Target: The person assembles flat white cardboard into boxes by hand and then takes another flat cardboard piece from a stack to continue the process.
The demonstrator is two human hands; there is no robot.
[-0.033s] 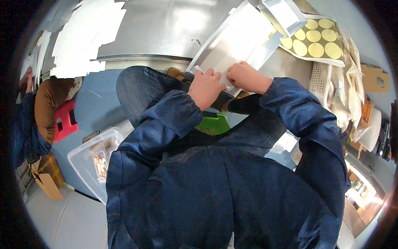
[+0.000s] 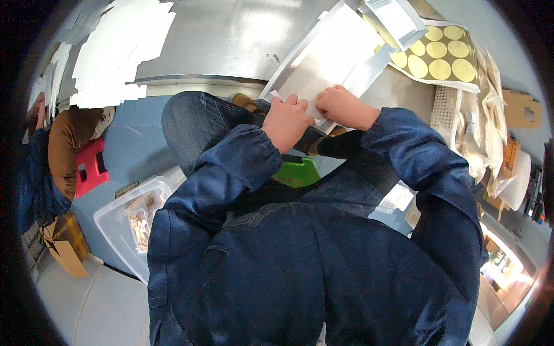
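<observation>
A long white cardboard box with raised side walls lies open and slanted over the edge of a metal table. My left hand grips its near end by the left corner, fingers bent over the wall. Close beside it, my right hand is closed with curled fingers at the same end, pinching the cardboard near the right corner. The fingertips of both hands are partly hidden. Beyond the box's far right corner stands a smaller white box, overlapping a sheet of round yellow stickers.
A stack of flat white cardboard pieces covers the left of the metal table. At left sits another person near a red stool. A clear plastic bin is on the floor; a green stool shows beneath me.
</observation>
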